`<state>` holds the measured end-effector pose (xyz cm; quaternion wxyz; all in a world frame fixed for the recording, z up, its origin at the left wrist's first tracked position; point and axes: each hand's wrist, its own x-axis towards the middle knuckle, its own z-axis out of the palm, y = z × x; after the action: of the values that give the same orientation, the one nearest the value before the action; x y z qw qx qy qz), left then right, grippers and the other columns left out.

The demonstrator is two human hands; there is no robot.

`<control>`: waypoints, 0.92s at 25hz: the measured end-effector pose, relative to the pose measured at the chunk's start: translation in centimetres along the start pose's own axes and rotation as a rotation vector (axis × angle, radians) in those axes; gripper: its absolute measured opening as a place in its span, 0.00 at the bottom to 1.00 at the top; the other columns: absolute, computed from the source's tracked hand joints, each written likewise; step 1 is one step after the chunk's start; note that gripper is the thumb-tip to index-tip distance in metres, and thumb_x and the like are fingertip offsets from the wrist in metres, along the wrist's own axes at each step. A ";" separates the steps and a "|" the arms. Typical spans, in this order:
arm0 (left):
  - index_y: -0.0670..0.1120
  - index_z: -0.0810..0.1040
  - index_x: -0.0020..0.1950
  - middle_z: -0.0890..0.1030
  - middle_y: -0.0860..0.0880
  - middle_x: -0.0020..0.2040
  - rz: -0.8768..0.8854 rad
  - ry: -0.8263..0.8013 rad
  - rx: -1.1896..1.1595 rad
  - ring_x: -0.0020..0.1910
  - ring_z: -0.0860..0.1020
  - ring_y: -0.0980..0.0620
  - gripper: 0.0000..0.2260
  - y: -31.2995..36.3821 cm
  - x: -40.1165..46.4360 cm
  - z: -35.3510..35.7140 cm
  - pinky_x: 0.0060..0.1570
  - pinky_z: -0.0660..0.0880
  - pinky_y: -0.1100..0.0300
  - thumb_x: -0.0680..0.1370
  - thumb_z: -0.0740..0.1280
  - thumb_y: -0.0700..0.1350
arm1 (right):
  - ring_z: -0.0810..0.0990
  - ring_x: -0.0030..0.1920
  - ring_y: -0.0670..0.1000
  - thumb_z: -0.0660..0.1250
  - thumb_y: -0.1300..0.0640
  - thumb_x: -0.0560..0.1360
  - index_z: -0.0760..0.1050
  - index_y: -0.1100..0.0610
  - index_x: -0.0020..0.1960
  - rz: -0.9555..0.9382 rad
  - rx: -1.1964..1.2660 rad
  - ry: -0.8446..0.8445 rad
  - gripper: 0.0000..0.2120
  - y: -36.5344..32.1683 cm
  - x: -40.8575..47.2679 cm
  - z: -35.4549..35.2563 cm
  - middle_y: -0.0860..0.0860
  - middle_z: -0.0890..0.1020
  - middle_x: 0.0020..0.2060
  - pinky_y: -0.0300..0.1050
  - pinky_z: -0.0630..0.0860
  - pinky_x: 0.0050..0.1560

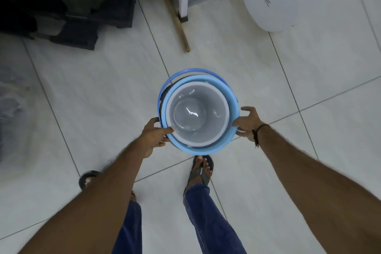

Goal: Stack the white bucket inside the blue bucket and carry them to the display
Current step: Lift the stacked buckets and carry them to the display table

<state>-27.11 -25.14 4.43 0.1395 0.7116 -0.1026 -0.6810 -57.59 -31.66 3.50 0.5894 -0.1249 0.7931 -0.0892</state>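
The white bucket (198,114) sits nested inside the blue bucket (234,107), both carried upright above the floor (268,80) ahead of the person's feet, with the left hand (153,137) clamped on the near-left rim, thumb hooked over, and the right hand (246,122) pressed against the right wall. Both appear empty, thin, glossy plastic, so judged light, fairly stiff and somewhat slippery; the rim offers the surest hold. The blue bail handle (192,71) lies folded along the far side, unused.
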 end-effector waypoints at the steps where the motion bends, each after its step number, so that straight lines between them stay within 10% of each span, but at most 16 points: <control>1: 0.56 0.68 0.64 0.82 0.47 0.50 0.013 0.011 0.008 0.42 0.82 0.49 0.23 0.0 -0.5 -0.8 0.42 0.77 0.57 0.74 0.76 0.45 | 0.80 0.41 0.56 0.67 0.76 0.70 0.64 0.49 0.58 0.052 0.000 -0.032 0.28 -0.1 -0.4 0.3 0.59 0.78 0.48 0.50 0.80 0.36; 5: 0.53 0.71 0.63 0.83 0.46 0.46 -0.020 0.082 -0.014 0.37 0.81 0.50 0.21 -1.7 -3.7 -5.3 0.36 0.74 0.59 0.75 0.75 0.43 | 0.78 0.37 0.55 0.67 0.71 0.67 0.76 0.64 0.42 0.182 -0.168 -0.117 0.05 2.4 -3.7 4.4 0.59 0.79 0.41 0.45 0.78 0.34; 13: 0.45 0.74 0.65 0.83 0.41 0.45 -0.036 0.292 -0.133 0.28 0.80 0.51 0.21 -5.9 -22.6 -21.4 0.22 0.74 0.65 0.73 0.75 0.40 | 0.71 0.36 0.52 0.69 0.67 0.61 0.78 0.59 0.37 0.121 -0.326 -0.353 0.06 1.6 -22.7 16.0 0.55 0.76 0.39 0.41 0.66 0.31; 23: 0.48 0.78 0.56 0.84 0.46 0.44 0.091 0.297 -0.058 0.41 0.81 0.49 0.21 3.3 -51.8 -39.9 0.44 0.77 0.55 0.68 0.76 0.54 | 0.81 0.43 0.50 0.72 0.59 0.63 0.81 0.55 0.43 -0.326 -0.643 -0.494 0.09 -16.5 -57.6 23.4 0.50 0.83 0.42 0.48 0.75 0.52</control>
<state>10.15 -8.48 55.55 0.2042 0.7948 -0.0930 -0.5639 -17.85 -29.82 54.05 0.6707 -0.4434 0.5857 0.1028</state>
